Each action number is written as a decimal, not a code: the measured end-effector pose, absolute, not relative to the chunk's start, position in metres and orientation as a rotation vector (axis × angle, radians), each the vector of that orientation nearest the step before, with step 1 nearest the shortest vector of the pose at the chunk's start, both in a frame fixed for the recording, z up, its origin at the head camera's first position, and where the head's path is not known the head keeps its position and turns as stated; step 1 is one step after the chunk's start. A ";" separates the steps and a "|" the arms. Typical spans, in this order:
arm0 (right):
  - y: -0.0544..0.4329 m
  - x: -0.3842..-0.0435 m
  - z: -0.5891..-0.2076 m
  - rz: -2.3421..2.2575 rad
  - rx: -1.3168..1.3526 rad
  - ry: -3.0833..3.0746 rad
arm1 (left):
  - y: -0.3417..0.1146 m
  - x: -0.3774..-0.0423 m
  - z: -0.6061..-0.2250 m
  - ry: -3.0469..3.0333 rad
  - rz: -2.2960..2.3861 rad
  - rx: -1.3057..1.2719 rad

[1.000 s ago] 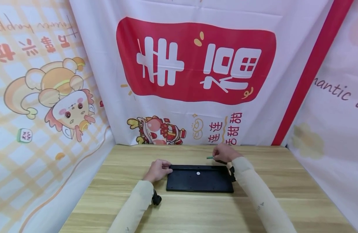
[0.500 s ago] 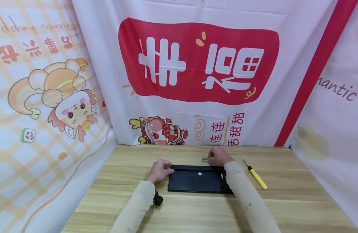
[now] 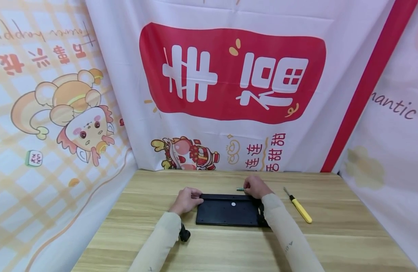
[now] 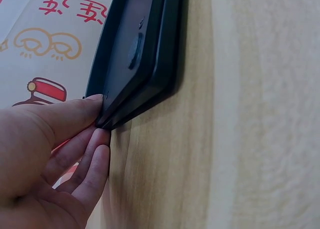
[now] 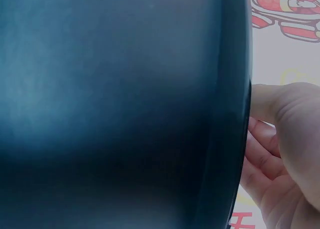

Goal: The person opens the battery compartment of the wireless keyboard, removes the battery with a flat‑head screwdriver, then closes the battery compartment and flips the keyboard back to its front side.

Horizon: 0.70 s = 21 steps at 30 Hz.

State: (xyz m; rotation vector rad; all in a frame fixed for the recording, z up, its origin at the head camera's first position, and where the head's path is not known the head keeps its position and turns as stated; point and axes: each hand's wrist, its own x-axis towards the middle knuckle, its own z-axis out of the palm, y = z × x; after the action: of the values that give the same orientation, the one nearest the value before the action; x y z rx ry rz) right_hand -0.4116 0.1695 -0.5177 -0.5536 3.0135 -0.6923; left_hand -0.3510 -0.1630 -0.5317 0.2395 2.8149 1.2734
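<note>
A black keyboard [image 3: 222,214] lies underside up on the table, its raised bar along the far side and a round white sticker [image 3: 233,204] near the middle. At its far left corner my left hand [image 3: 186,200] pinches the edge between thumb and fingers, which the left wrist view shows up close, fingers [image 4: 92,161] under the corner. Just beyond the far edge, my right hand [image 3: 256,186] holds a small green battery [image 3: 240,189] that sticks out leftward from the fingertips. In the right wrist view the keyboard hides the fingertips of that hand [image 5: 287,154].
Right of the keyboard lies a screwdriver [image 3: 300,207] with a yellow handle, its tip pointing away from me. The wooden table [image 3: 331,234] ends at a printed cloth [image 3: 297,151] at the back, with more cloth at both sides.
My right hand has shifted left and then lowered towards the keyboard's far edge with the battery. The screwdriver has come into sight from behind the right arm. My left hand keeps its place.
</note>
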 end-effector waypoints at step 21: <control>0.204 -0.408 -0.489 -0.590 -0.611 3.025 | -0.162 -0.350 -0.531 2.841 1.250 0.238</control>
State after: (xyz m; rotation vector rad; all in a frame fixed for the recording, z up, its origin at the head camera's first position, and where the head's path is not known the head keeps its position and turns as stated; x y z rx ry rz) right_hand -0.4081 0.2036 -0.4894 -0.6113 3.0247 -0.5900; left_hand -0.3503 -0.1620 -0.5315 0.2384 2.8409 1.2503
